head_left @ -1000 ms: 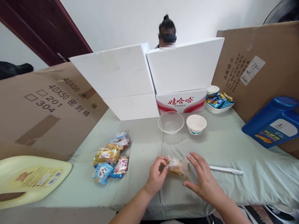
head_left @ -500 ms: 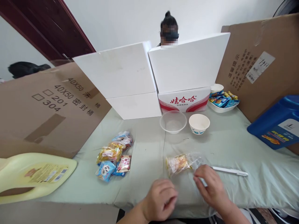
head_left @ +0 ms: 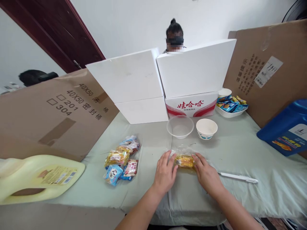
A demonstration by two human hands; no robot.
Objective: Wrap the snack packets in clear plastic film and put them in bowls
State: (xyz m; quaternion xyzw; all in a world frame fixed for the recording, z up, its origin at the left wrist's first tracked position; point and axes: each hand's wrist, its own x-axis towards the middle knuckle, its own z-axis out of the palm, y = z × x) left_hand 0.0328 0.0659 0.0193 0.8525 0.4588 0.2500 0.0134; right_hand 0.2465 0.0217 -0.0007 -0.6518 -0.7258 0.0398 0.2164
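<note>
A yellow-wrapped snack pack [head_left: 184, 161] lies on the cloth in front of me, with clear plastic film [head_left: 181, 149] spread around it. At its left end rests my left hand [head_left: 165, 171], fingers stretched forward onto the film and thumb apart from them. My right hand [head_left: 205, 172] lies against the right end, its fingers extended over the edge of the pack and its thumb mostly hidden. Neither hand is wrapped round the pack. Right of my right hand, a white pen-like tool [head_left: 238, 177] lies on the table.
Several wrapped snacks [head_left: 117, 158] are piled at left. Beyond the hands stand a clear bowl [head_left: 180, 127] and a white paper bowl [head_left: 206, 127]. A snack dish [head_left: 231, 112], yellow jug [head_left: 64, 188], blue bottle [head_left: 287, 131] and boxes [head_left: 141, 108] surround the area. A person sits behind them.
Both hands have moved forward onto the snack pack, and their curled fingers have straightened. The pack now lies level between them with film spread beyond it. The view has shifted slightly.
</note>
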